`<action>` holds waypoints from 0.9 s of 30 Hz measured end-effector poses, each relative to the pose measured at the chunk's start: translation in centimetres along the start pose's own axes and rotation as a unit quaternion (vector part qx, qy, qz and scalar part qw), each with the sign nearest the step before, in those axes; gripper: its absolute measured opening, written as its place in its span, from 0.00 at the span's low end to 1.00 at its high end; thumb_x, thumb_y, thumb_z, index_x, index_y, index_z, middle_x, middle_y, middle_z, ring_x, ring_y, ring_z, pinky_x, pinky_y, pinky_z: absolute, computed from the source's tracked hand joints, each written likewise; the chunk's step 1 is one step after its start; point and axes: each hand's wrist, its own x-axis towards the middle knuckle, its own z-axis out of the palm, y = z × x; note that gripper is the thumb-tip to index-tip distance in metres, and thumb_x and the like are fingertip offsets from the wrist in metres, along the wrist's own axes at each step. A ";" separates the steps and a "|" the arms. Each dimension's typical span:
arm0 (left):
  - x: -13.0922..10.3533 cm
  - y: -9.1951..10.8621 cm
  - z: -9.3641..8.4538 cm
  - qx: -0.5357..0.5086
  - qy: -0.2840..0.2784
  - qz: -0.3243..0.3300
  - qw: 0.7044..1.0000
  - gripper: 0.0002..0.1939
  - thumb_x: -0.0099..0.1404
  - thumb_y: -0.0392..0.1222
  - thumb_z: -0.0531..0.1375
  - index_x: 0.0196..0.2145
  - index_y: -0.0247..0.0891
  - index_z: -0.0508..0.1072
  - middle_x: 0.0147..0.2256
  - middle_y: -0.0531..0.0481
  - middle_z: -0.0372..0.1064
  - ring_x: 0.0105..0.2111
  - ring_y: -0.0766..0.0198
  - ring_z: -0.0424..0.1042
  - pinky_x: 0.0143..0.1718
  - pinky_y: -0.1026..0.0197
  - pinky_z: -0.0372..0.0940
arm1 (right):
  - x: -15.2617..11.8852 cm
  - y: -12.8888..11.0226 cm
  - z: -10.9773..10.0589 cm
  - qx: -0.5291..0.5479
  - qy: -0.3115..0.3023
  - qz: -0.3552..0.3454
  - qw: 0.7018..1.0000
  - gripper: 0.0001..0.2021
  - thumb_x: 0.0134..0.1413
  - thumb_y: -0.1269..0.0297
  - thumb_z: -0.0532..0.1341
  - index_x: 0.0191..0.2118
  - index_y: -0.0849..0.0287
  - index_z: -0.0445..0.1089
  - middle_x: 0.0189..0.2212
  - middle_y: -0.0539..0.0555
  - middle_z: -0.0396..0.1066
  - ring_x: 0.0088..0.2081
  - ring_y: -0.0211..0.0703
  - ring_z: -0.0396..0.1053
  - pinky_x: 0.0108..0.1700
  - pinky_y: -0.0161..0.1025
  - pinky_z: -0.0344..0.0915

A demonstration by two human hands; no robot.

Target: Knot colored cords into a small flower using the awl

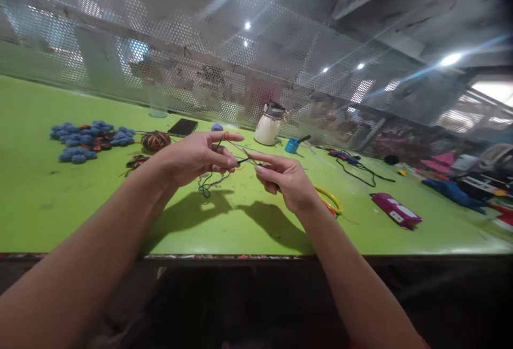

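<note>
My left hand (196, 156) is held above the green table, thumb and fingers pinched on thin yarn (206, 187). The multicoloured strand passes over its raised index finger and dangles in loose loops below. Facing it, my right hand (284, 179) is closed around what looks like a slim crochet hook (250, 156), mostly hidden by the fingers. Its tip meets the yarn between the two hands, where a small dark blue bit shows at the left fingertips. A ball of variegated orange and black yarn (155, 140) lies behind my left wrist.
Blue crocheted flowers (82, 138) lie at left. Further back are a phone (183, 127), a cream jug (267, 127) and a small blue pot (292, 146). To the right are a yellow ring (332, 199), a dark cord (360, 170) and a purple packet (396, 210).
</note>
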 end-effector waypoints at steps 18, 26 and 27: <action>0.3 -0.3 -0.8 0.020 -0.006 0.001 1.000 0.31 0.47 0.31 0.67 0.51 0.40 0.68 0.29 0.50 0.72 0.27 0.67 0.69 0.25 0.66 0.58 | 0.4 0.5 -0.5 0.106 -0.037 0.114 0.987 0.18 0.41 0.68 0.67 0.43 0.58 0.74 0.17 0.44 0.57 0.18 0.28 0.51 0.19 0.31 0.41; 0.3 -0.1 -0.6 -0.015 0.027 -0.018 0.999 0.28 0.48 0.34 0.67 0.49 0.36 0.70 0.30 0.45 0.74 0.28 0.65 0.70 0.30 0.65 0.62 | 0.4 0.4 -0.3 0.122 -0.027 0.129 0.984 0.17 0.40 0.69 0.67 0.42 0.57 0.75 0.18 0.45 0.57 0.20 0.30 0.52 0.20 0.30 0.42; 0.3 -0.1 -0.6 -0.015 0.028 -0.018 0.999 0.29 0.48 0.34 0.67 0.50 0.36 0.70 0.30 0.45 0.74 0.28 0.65 0.70 0.30 0.65 0.62 | 0.4 0.4 -0.3 0.123 -0.026 0.130 0.983 0.17 0.40 0.69 0.68 0.42 0.57 0.75 0.17 0.45 0.57 0.20 0.30 0.51 0.20 0.30 0.42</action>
